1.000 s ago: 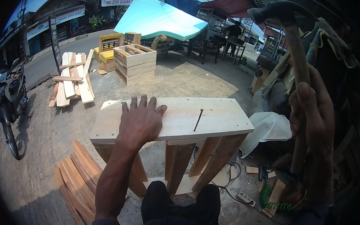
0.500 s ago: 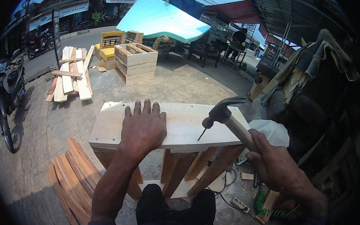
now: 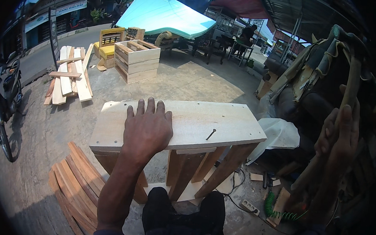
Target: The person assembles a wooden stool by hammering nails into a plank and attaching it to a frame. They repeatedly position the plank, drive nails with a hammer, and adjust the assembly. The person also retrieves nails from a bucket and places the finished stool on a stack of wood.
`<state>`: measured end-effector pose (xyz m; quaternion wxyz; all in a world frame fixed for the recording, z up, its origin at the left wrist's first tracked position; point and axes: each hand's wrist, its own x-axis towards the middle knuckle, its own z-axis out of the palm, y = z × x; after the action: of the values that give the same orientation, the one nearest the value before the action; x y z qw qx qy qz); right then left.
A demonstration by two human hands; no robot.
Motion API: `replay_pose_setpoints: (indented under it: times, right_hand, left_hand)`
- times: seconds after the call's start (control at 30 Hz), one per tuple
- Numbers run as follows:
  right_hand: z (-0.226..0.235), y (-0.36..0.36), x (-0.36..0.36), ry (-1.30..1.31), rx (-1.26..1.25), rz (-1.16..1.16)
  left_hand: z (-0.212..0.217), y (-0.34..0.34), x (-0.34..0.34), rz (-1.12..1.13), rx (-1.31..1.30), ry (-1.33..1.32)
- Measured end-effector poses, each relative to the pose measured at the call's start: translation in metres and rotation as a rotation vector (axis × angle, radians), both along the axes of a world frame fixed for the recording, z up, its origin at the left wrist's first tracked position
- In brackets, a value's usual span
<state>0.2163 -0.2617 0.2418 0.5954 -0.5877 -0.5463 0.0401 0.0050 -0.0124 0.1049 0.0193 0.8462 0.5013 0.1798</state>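
A pale wooden board lies flat across the top of a slatted wooden frame in front of me. My left hand rests on the board's left half, fingers spread and pointing away. Right of that hand, a nail stands tilted, partly sunk in the board near its near edge. My right hand is raised at the far right, wrapped round the wooden handle of a hammer. The hammer's head is hard to make out against the dark background. Several nail heads dot the board's ends.
Brown slats lie at the near left, pale planks farther off. A wooden crate frame and yellow chair stand beyond. A motorbike is at left. A power strip and green coiled hose lie at lower right.
My right hand has swung the hammer up and to the right, away from the nail. My left hand stays on the board. The whole view has shifted slightly.
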Motion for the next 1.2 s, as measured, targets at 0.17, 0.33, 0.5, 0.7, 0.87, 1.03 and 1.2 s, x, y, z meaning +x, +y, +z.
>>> replay_pose_setpoints:
  times: [0.17,0.33,0.5,0.7,0.87,1.03,1.2]
  right_hand:
    - [-0.068,0.002,0.000,-0.841,-0.770,-0.092]
    - [-0.037,0.003,0.015,-0.200,-0.366,-0.123]
    - [-0.037,0.005,0.009,-0.109,-0.024,0.048]
    - [-0.006,0.004,0.025,-0.398,-0.215,-0.039]
    - [-0.081,0.014,0.030,-0.515,-0.193,-0.143]
    - [-0.018,0.004,0.031,-0.227,-0.233,0.026]
    - [-0.040,0.021,0.019,-0.382,-0.237,0.096]
  left_hand:
    - [-0.002,0.001,0.006,-0.031,0.024,-0.056]
    - [-0.002,-0.002,0.000,-0.010,0.020,-0.027]
    - [-0.002,-0.002,0.003,-0.030,0.018,-0.060]
    - [-0.006,-0.003,-0.001,-0.029,0.026,-0.052]
    - [-0.005,0.000,0.009,-0.053,0.057,-0.076]
    - [-0.003,0.001,-0.001,-0.007,0.065,-0.023]
    - [-0.009,-0.004,0.001,-0.015,0.077,-0.016]
